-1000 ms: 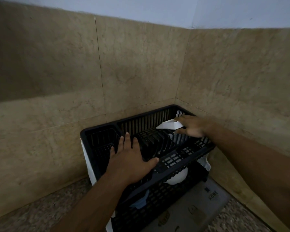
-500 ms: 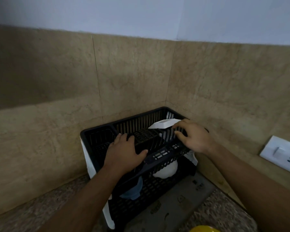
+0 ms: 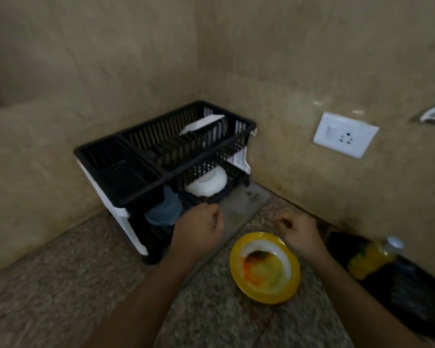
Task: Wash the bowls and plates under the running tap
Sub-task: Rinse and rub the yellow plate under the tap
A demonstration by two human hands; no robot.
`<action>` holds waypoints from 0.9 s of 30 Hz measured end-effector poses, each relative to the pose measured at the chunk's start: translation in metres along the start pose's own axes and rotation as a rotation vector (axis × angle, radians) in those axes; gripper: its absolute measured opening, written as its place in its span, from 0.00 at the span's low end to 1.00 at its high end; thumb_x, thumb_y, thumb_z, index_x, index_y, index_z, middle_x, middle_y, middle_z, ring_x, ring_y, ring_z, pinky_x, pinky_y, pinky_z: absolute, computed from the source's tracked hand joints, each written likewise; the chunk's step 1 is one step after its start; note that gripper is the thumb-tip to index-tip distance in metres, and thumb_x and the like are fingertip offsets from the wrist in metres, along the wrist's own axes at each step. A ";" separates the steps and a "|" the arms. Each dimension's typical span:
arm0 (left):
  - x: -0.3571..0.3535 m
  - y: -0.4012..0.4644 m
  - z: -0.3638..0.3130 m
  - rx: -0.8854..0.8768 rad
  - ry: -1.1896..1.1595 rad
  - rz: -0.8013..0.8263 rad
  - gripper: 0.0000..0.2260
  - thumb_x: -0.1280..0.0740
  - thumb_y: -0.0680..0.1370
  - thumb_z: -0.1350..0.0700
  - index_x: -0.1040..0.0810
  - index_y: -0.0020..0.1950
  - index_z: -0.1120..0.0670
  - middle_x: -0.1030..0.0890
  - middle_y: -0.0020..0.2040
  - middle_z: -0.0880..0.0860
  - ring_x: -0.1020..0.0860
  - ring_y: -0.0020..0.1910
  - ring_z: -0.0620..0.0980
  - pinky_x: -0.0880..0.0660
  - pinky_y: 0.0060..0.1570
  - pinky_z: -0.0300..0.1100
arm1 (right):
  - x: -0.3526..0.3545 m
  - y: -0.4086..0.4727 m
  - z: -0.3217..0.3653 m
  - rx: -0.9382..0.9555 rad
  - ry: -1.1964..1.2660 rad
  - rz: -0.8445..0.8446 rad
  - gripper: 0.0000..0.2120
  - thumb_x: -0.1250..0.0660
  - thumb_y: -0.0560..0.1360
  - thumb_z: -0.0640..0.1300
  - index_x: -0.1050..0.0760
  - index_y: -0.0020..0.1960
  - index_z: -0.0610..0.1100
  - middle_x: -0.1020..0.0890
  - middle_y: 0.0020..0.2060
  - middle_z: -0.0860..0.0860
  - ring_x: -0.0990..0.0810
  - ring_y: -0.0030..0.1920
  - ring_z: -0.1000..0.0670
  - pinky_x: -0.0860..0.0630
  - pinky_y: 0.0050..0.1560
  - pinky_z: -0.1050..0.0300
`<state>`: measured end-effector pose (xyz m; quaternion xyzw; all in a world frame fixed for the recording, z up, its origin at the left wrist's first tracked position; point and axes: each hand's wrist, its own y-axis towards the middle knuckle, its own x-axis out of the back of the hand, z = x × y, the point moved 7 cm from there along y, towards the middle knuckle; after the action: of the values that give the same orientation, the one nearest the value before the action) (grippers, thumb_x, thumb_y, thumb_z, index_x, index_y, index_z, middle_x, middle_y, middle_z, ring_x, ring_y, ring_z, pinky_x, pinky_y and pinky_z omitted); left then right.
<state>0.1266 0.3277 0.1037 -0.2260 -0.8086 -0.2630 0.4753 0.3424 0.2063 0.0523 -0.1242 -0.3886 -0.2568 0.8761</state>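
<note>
So both hands are empty right now: the left hand point(image 3: 199, 231) hovers with loosely curled fingers just in front of the dish rack point(image 3: 161, 159), and the right hand point(image 3: 300, 234) hangs the same relaxed way right behind the dirty yellow bowl point(image 3: 265, 267) on the granite counter point(image 3: 60, 285), holding nothing. My guess is the next thing to wash is that bowl, since it has orange and yellowish food smeared across the inside. If I were doing it, I'd grab it by the rim with the right hand, thumb on the clean edge, and keep it level so the gunk doesn't slide onto the counter on the way to the tap. The tap itself isn't in view, so I can't say which way to carry it. As for what's stowed: the rack's top tier holds a white plate point(image 3: 201, 124) standing tilted in the slots, the lower tier has a white bowl point(image 3: 206, 183) lying upside down, and beside it something bluish, maybe a blue container point(image 3: 165, 209), too blurry to call. Over on the right there's a bottle point(image 3: 373, 257) with yellow liquid in it, probably dish soap, lying against something dark.
</note>
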 end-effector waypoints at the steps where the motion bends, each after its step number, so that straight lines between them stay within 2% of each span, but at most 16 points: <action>1: -0.019 -0.002 0.005 0.053 -0.039 0.067 0.14 0.42 0.79 0.48 0.24 0.44 0.56 0.22 0.40 0.54 0.23 0.40 0.52 0.25 0.40 0.51 | -0.007 -0.006 -0.019 -0.065 -0.028 0.024 0.12 0.38 0.77 0.50 0.23 0.39 0.45 0.19 0.36 0.45 0.20 0.40 0.42 0.24 0.46 0.44; 3: -0.058 -0.007 0.015 0.160 -0.075 0.193 0.13 0.40 0.80 0.48 0.23 0.47 0.57 0.20 0.45 0.56 0.21 0.46 0.56 0.26 0.44 0.49 | -0.018 -0.019 -0.052 -0.172 -0.070 0.048 0.11 0.38 0.76 0.51 0.23 0.45 0.45 0.17 0.43 0.45 0.19 0.46 0.43 0.24 0.44 0.48; 4: -0.076 -0.010 0.019 0.203 -0.076 0.253 0.14 0.40 0.80 0.48 0.22 0.52 0.57 0.19 0.49 0.58 0.21 0.51 0.57 0.27 0.47 0.48 | -0.024 -0.024 -0.065 -0.215 -0.081 0.068 0.10 0.36 0.76 0.50 0.22 0.53 0.46 0.18 0.51 0.44 0.20 0.53 0.43 0.24 0.47 0.50; 5: -0.094 -0.012 0.024 0.241 -0.079 0.312 0.15 0.40 0.80 0.47 0.21 0.54 0.57 0.19 0.52 0.58 0.21 0.54 0.58 0.28 0.49 0.46 | -0.030 -0.029 -0.077 -0.250 -0.099 0.093 0.17 0.35 0.76 0.49 0.26 0.64 0.46 0.23 0.60 0.43 0.24 0.61 0.42 0.25 0.53 0.50; 6: -0.107 -0.016 0.026 0.271 -0.105 0.361 0.16 0.40 0.80 0.45 0.21 0.51 0.56 0.19 0.51 0.58 0.21 0.53 0.57 0.28 0.48 0.45 | -0.036 -0.033 -0.087 -0.285 -0.120 0.121 0.24 0.34 0.77 0.50 0.33 0.71 0.46 0.28 0.67 0.42 0.28 0.66 0.41 0.28 0.59 0.49; 8: -0.132 -0.020 0.032 0.302 -0.182 0.432 0.20 0.41 0.77 0.40 0.23 0.41 0.55 0.18 0.44 0.56 0.20 0.46 0.56 0.25 0.46 0.45 | -0.046 -0.035 -0.102 -0.345 -0.150 0.162 0.31 0.36 0.79 0.51 0.42 0.77 0.44 0.32 0.71 0.42 0.30 0.69 0.40 0.29 0.63 0.49; 11: -0.153 -0.023 0.030 0.287 -0.219 0.498 0.18 0.40 0.78 0.43 0.22 0.38 0.55 0.19 0.39 0.58 0.20 0.39 0.54 0.23 0.41 0.47 | -0.060 -0.036 -0.110 -0.366 -0.105 0.228 0.25 0.38 0.80 0.48 0.37 0.75 0.43 0.27 0.68 0.42 0.26 0.65 0.40 0.28 0.60 0.50; 14: -0.154 -0.023 0.021 0.270 -0.250 0.494 0.17 0.38 0.81 0.51 0.28 0.33 0.56 0.26 0.31 0.55 0.26 0.32 0.51 0.34 0.32 0.42 | -0.057 -0.040 -0.106 -0.322 -0.045 0.177 0.25 0.39 0.73 0.50 0.28 0.68 0.44 0.22 0.63 0.41 0.23 0.59 0.40 0.25 0.58 0.47; 16: -0.156 -0.025 0.017 0.257 -0.243 0.487 0.15 0.38 0.81 0.52 0.25 0.36 0.54 0.24 0.33 0.54 0.24 0.35 0.51 0.30 0.35 0.42 | -0.056 -0.048 -0.110 -0.306 0.026 0.163 0.26 0.42 0.69 0.51 0.25 0.64 0.44 0.20 0.59 0.43 0.22 0.57 0.41 0.24 0.56 0.48; 18: -0.157 -0.031 0.011 0.266 -0.232 0.502 0.12 0.37 0.80 0.52 0.23 0.37 0.53 0.21 0.36 0.54 0.22 0.39 0.54 0.27 0.39 0.45 | -0.051 -0.062 -0.113 -0.301 0.092 0.152 0.22 0.40 0.71 0.54 0.23 0.61 0.46 0.19 0.57 0.46 0.21 0.55 0.43 0.24 0.55 0.49; 20: -0.156 -0.042 -0.003 0.254 -0.228 0.495 0.12 0.36 0.78 0.54 0.24 0.35 0.53 0.22 0.34 0.53 0.23 0.36 0.53 0.27 0.37 0.44 | -0.040 -0.082 -0.117 -0.317 0.160 0.112 0.22 0.38 0.70 0.60 0.21 0.59 0.50 0.17 0.54 0.49 0.19 0.53 0.46 0.22 0.54 0.48; 22: -0.151 -0.054 -0.027 0.239 -0.278 0.465 0.09 0.36 0.76 0.53 0.20 0.38 0.51 0.22 0.34 0.49 0.24 0.34 0.47 0.29 0.35 0.39 | -0.027 -0.106 -0.127 -0.323 0.263 0.063 0.25 0.39 0.66 0.64 0.21 0.57 0.55 0.17 0.54 0.52 0.19 0.52 0.49 0.21 0.54 0.48; 24: -0.148 -0.068 -0.051 0.222 -0.302 0.443 0.08 0.35 0.75 0.52 0.17 0.42 0.52 0.19 0.36 0.50 0.22 0.37 0.49 0.28 0.37 0.40 | -0.011 -0.131 -0.141 -0.353 0.328 0.018 0.19 0.36 0.66 0.60 0.21 0.55 0.56 0.16 0.51 0.52 0.18 0.48 0.50 0.21 0.52 0.46; 27: -0.157 -0.094 -0.093 0.208 -0.360 0.438 0.11 0.35 0.72 0.50 0.16 0.44 0.54 0.16 0.39 0.53 0.19 0.41 0.51 0.23 0.44 0.45 | 0.024 -0.178 -0.169 -0.408 0.375 -0.042 0.07 0.34 0.69 0.50 0.23 0.47 0.54 0.16 0.44 0.49 0.19 0.37 0.48 0.19 0.42 0.43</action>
<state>0.1992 0.1788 -0.0177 -0.3884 -0.8343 -0.0257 0.3904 0.3630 -0.0217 -0.0395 -0.2402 -0.1624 -0.3661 0.8842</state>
